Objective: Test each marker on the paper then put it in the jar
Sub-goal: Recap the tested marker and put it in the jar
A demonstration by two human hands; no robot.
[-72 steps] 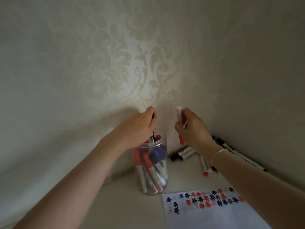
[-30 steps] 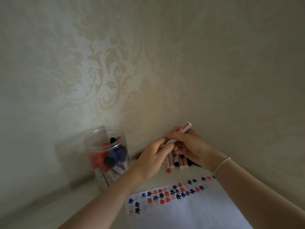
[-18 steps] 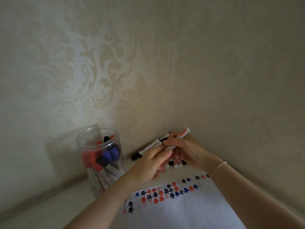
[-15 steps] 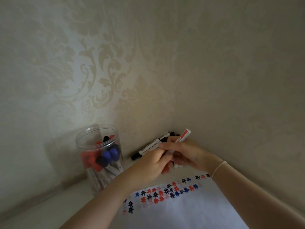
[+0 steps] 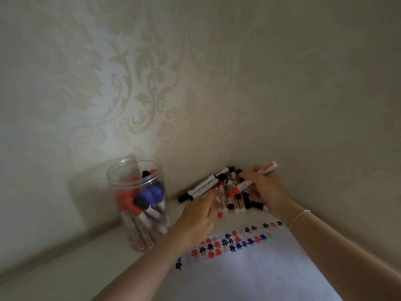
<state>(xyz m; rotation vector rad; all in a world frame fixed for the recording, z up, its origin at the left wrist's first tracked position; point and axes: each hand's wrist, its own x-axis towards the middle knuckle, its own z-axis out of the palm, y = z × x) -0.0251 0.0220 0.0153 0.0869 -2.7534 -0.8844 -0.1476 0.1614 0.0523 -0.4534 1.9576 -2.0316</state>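
Right hand [image 5: 263, 190] pinched a red marker [image 5: 258, 178] above the far-right pile [image 5: 230, 195], tilted, probably ready for uncapping. Left hand [image 5: 200, 216], fingers curled, held what looked like its red cap, though I could not tell for sure. Paper [image 5: 249, 268] lay near, handy for the test; jar [image 5: 138, 203] stood left.

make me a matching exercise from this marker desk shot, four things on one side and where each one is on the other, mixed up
Things:
1. jar
2. paper
3. red marker
4. loose markers

Places:
A. held in the right hand
B. piled in the corner by the wall
C. standing left of both hands, with markers inside
D. flat at the near edge, with a row of red, black and blue marks

Pairs: 1-C, 2-D, 3-A, 4-B
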